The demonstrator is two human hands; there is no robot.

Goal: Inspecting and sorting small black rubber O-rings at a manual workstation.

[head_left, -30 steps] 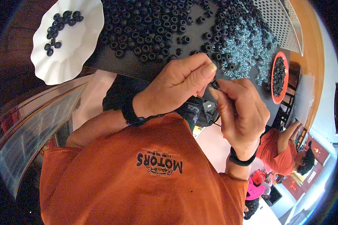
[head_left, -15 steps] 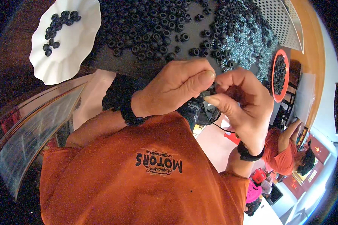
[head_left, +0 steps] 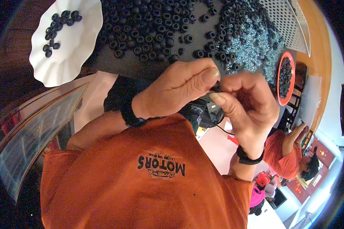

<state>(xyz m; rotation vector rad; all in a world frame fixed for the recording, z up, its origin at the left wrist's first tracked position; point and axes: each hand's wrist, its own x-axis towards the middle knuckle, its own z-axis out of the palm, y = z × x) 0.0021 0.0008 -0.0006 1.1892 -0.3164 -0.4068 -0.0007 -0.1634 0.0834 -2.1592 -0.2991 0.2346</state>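
Two bare hands met just off the near edge of one dark table [head_left: 130,65], each with one black wristband at the wrist. The left hand [head_left: 176,88] had its fingers curled in narrow, its thumb lying along the forefinger; I could not tell what it held. The right hand [head_left: 252,108] had its thumb and forefinger a narrow way apart, close to the left thumb. Between the two hands showed one small dark part [head_left: 215,87], mostly covered, and I could not tell which fingers gripped it. Beyond them spread dozens of black rings [head_left: 145,49], too many to count, and to their right one heap of small shiny springs [head_left: 242,49], also beyond counting, with more rings among them. One white scalloped plate [head_left: 70,57] on the left bore roughly fifteen black pieces [head_left: 56,26], four grouped lowest. One orange-red dish [head_left: 291,80] on the right held uncounted small black pieces. Past it stood one perforated panel [head_left: 284,19], and one other person [head_left: 282,154] in an orange shirt was farther right.
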